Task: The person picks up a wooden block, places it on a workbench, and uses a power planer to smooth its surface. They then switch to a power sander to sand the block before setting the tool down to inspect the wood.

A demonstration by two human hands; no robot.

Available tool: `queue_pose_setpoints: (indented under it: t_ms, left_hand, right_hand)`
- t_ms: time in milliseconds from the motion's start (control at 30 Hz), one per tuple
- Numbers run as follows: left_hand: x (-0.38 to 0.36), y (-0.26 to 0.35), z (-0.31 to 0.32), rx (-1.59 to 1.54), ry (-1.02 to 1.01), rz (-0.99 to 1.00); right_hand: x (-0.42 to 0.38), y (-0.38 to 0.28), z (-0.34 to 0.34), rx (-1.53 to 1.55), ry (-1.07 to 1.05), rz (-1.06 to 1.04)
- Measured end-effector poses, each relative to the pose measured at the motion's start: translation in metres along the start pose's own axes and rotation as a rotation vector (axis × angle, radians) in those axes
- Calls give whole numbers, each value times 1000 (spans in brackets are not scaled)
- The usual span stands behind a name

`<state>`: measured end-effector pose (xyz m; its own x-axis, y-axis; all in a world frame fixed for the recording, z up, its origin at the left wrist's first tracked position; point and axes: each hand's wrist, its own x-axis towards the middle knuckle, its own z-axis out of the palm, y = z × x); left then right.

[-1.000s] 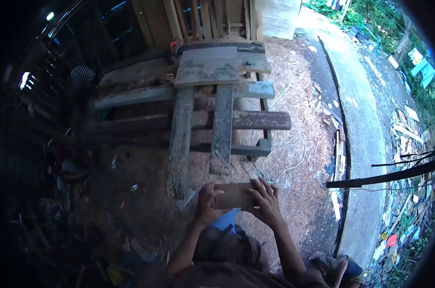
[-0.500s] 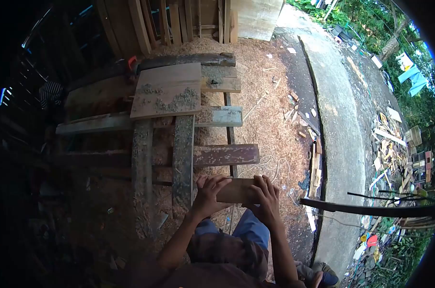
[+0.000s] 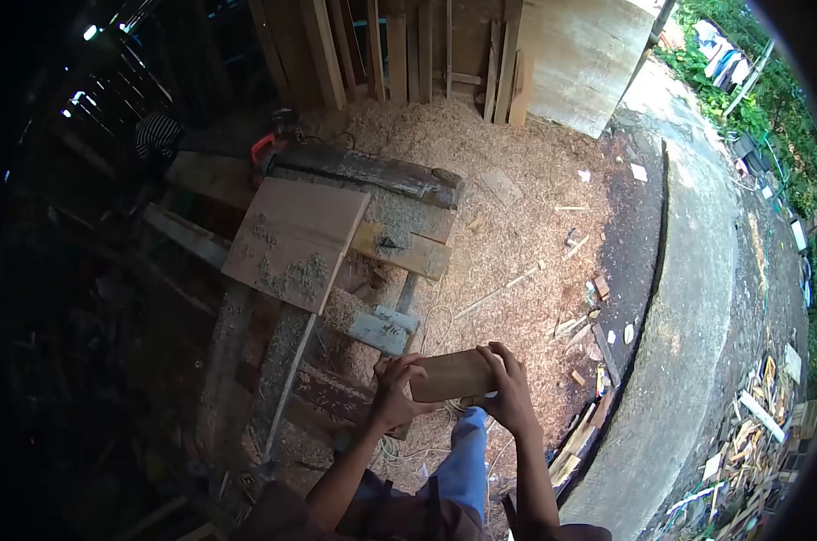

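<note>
- Wood block: held in both hands in front of the body, above the shavings-covered floor.
- Left hand: fingers part-curled, gripping block's left end; thumb near the lower edge.
- Right hand: fingers bent over the block's right end, gripping it; thumb contact unclear.
- Square board: lies across planks, ahead and left of the hands, shavings on top.
- Blue trouser leg: below the block.
</note>
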<state>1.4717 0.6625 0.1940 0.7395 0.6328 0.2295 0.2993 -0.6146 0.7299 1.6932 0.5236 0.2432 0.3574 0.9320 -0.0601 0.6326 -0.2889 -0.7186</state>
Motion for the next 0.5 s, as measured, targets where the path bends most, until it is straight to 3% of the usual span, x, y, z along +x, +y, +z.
queue_pose_setpoints:
  t_ms: [67, 167, 333, 500]
  left_hand:
    - [45, 35, 13, 39, -92, -75]
    - [110, 63, 29, 64, -123, -36]
    - [194, 65, 51, 4, -27, -77]
    - [257, 54, 48, 49, 118, -145]
  right_hand:
    - [19, 24, -44, 51, 30, -57]
    - [53, 50, -90, 103, 62, -87]
    - [144, 81, -137, 49, 31, -228]
    - [250, 85, -168, 72, -173, -331]
